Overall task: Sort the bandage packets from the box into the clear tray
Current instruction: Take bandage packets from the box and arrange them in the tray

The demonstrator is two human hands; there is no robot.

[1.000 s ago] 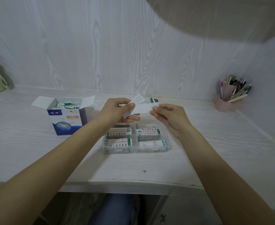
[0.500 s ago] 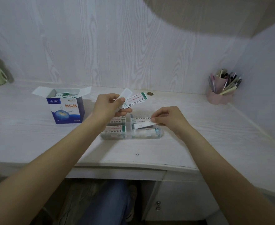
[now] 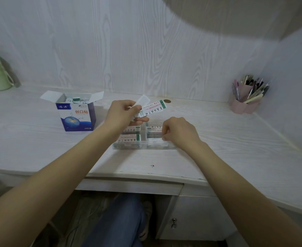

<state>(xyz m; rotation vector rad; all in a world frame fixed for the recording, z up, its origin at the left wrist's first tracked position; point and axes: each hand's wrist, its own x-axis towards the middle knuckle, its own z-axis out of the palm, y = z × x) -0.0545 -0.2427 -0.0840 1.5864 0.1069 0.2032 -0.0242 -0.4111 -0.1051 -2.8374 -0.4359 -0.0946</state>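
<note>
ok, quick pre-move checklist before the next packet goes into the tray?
1. Left hand has packets to feed from: ok, it holds a printed bandage packet and a plain white one above the tray.
2. Right hand clear of the tray: not ok, it sits curled over the right side of the clear tray; whether it pinches a packet, cannot tell.
3. Room in the near right compartment: cannot tell, white packets lie in it and the hand hides part.
4. Left compartments stacked flat: ok.
5. Box open and in reach, packets left inside: ok.
</note>
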